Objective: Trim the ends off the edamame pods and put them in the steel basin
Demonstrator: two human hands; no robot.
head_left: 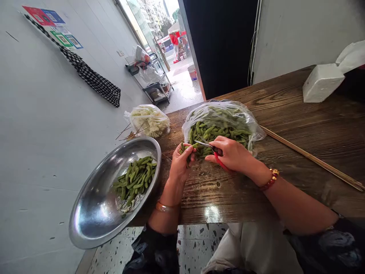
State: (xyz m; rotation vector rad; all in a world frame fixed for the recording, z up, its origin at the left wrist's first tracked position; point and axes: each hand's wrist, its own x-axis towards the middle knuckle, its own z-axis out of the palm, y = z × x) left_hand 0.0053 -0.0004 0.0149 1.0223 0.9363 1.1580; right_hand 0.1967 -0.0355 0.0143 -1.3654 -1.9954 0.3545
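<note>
Over the table (pixel 199 196), left hand (pixel 180 164) pinching pods (pixel 196 145), right hand (pixel 233 153) curled round scissors (pixel 220 163), forearms (pixel 296 207) angled inward

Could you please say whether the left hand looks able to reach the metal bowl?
Probably yes: the metal bowl sits close beside the left hand with nothing tall between, though that hand holds pods.

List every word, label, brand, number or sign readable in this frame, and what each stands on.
No text can be read.
Red-and-blue poster on the left wall: print too small.
Green-and-blue poster below it: too small.
Red banner outside the doorway: pale marks, too blurred.
Scissors: no lettering visible.
</note>
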